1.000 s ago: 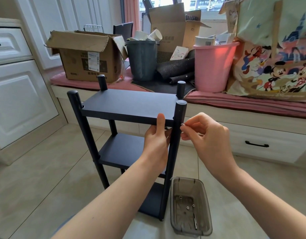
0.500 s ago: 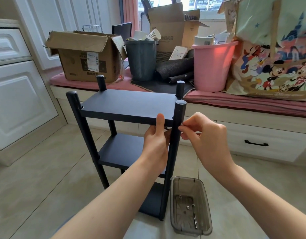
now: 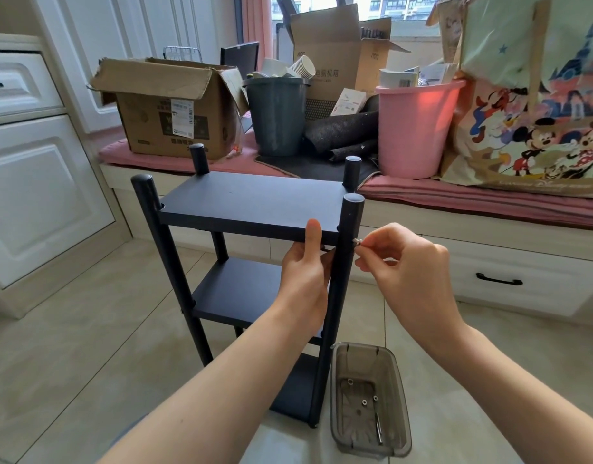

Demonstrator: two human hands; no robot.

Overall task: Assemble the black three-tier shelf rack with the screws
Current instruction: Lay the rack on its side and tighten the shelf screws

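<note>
The black three-tier shelf rack (image 3: 251,204) stands upright on the tiled floor with four round posts. My left hand (image 3: 305,272) grips the front edge of the top shelf beside the near right post (image 3: 342,279), thumb on top. My right hand (image 3: 398,262) pinches a small silver screw (image 3: 356,242) against the right side of that post, just below the top shelf. A smoky clear plastic tray (image 3: 398,396) on the floor at the rack's right foot holds a few screws and a hex key.
A window bench behind the rack carries a cardboard box (image 3: 167,108), a grey bin (image 3: 276,115), a pink bucket (image 3: 415,128) and a cartoon bag (image 3: 536,105). White cabinets (image 3: 37,182) stand at left. A drawer with a black handle (image 3: 499,279) sits under the bench.
My right hand has brought the screw from in front of the post to its right side. The left hand keeps its hold on the top shelf.
</note>
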